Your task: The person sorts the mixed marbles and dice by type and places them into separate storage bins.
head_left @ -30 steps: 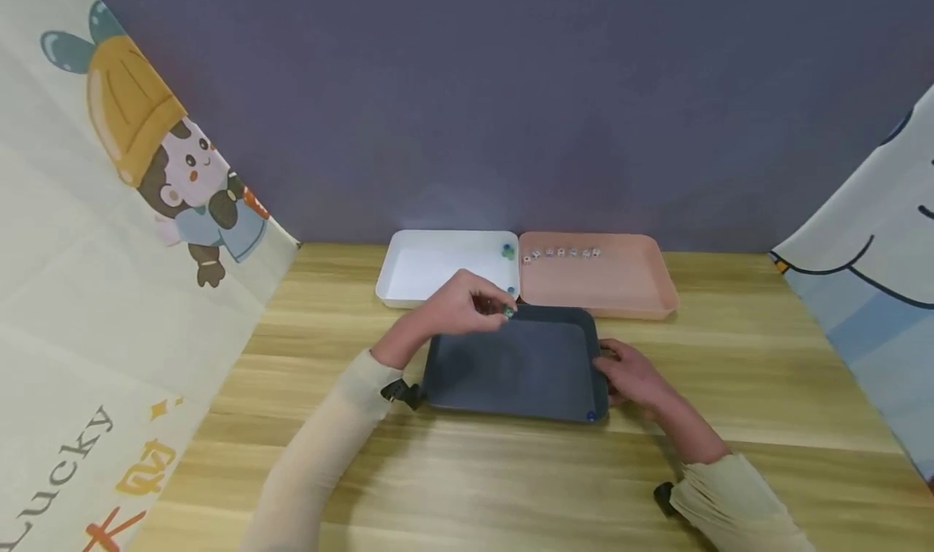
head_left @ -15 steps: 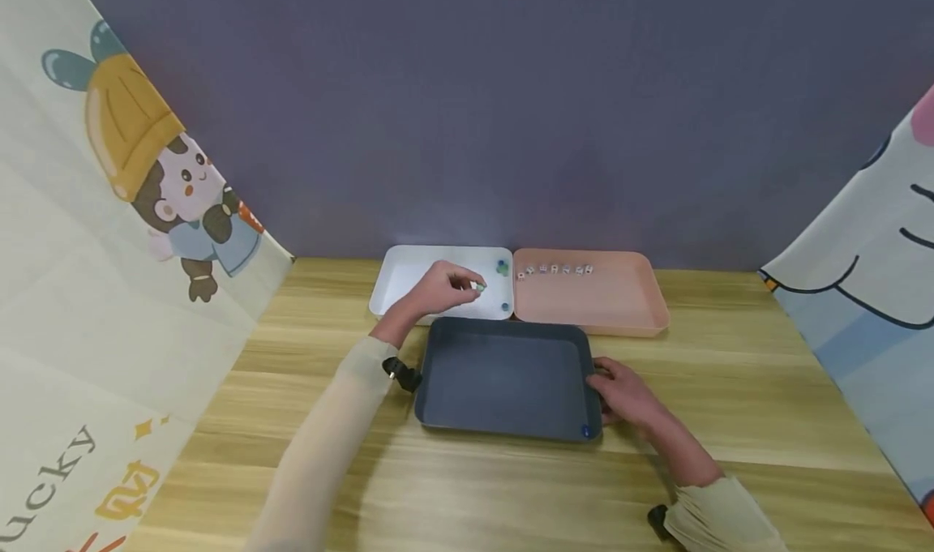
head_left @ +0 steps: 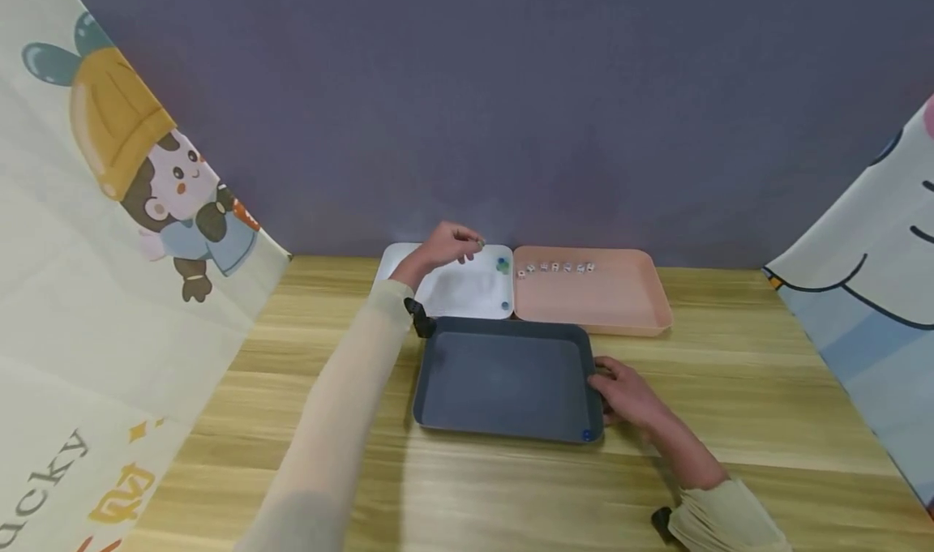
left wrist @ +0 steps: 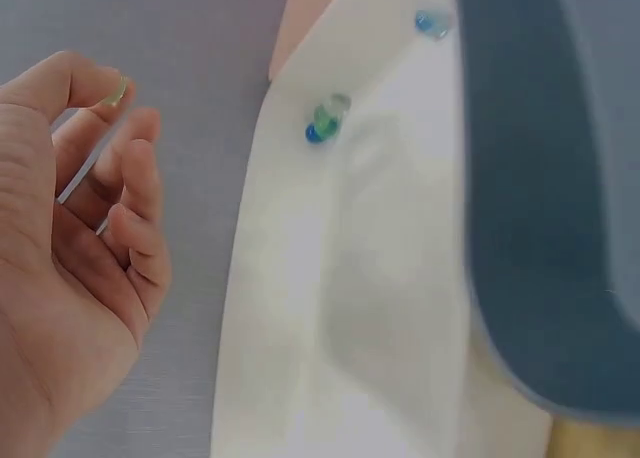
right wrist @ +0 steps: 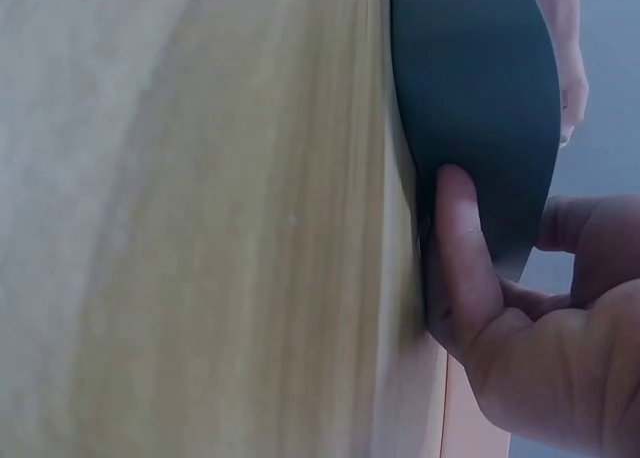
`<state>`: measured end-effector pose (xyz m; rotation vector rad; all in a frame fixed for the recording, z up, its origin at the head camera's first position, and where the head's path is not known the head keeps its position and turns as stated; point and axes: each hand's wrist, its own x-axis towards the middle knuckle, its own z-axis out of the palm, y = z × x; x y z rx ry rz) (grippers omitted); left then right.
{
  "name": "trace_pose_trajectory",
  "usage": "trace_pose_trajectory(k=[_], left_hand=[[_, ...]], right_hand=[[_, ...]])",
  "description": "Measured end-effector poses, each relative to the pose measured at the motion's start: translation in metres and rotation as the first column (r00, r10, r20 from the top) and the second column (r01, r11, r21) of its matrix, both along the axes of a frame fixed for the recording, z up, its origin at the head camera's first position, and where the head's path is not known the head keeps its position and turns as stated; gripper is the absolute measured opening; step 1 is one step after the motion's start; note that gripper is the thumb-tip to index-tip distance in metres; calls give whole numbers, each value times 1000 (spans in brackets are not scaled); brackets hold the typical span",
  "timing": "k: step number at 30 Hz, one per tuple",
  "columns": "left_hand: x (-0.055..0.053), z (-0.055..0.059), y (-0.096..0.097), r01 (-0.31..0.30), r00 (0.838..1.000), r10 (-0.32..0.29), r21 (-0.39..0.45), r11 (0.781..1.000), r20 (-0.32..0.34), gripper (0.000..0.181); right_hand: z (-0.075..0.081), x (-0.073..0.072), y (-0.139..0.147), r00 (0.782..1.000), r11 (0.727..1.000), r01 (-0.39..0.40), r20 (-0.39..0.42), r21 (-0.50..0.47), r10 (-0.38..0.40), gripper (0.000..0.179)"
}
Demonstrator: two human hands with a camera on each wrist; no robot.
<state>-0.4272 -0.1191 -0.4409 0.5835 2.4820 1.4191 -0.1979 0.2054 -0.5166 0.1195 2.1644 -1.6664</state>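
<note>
My left hand point(head_left: 447, 246) is above the back of the white tray point(head_left: 456, 297), pinching a small greenish glass marble point(left wrist: 117, 90) between thumb and index finger. Most of that marble is hidden by the fingertips. Below lies a little cluster of green, blue and clear marbles point(left wrist: 328, 118) in the white tray, with another bluish marble point(left wrist: 432, 23) apart from it. With the thumb at the rim and fingers against the outer wall, my right hand point(head_left: 627, 391) grips the right side of the dark grey tray point(head_left: 503, 382). One blue marble point(head_left: 587, 435) sits in that tray's near right corner.
A pink tray point(head_left: 591, 297) stands against the white tray's right side, with a row of several small white dice point(head_left: 555, 267) in it. Behind the trays rises a dark partition point(head_left: 467, 114). Printed cloths hang left and right of the wooden table point(head_left: 292, 390).
My left hand has carried the pinched marble from over the dark tray's back edge, away from me, to above the white tray's far side. The right hand stays on the dark tray.
</note>
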Motion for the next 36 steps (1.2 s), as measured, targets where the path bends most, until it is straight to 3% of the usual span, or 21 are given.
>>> trace_pose_trajectory(k=[4, 8, 14, 19, 24, 29, 32, 36], left_hand=[[-14, -4, 3, -41, 998, 42, -24, 999, 37, 32], [-25, -18, 6, -82, 996, 84, -54, 995, 37, 33], [-32, -38, 4, -155, 987, 158, -85, 984, 32, 30], [-38, -43, 2, -197, 980, 197, -120, 973, -17, 31], [-46, -43, 4, -172, 983, 158, -161, 972, -96, 28], [-48, -55, 8, -139, 982, 92, -299, 944, -165, 21], [-46, -57, 10, -134, 984, 85, -325, 936, -159, 20], [-45, -58, 9, -112, 990, 77, -319, 941, -120, 20]], right_hand=[[-1, 1, 0, 1000, 1000, -5, 4, -21, 5, 52], [-3, 3, 0, 1000, 1000, -5, -4, -26, 5, 52], [-4, 4, 0, 1000, 1000, 3, -5, -23, -3, 52], [-4, 4, -2, 1000, 1000, 2, -12, -26, -2, 52], [-4, 2, -3, 999, 999, -11, -38, -36, 9, 51], [-8, 2, -4, 1000, 999, -4, -25, -33, 4, 49], [-9, 2, -4, 1000, 1000, -2, -22, -26, 2, 49], [-10, 2, -4, 1000, 1000, 1, -18, -20, -1, 50]])
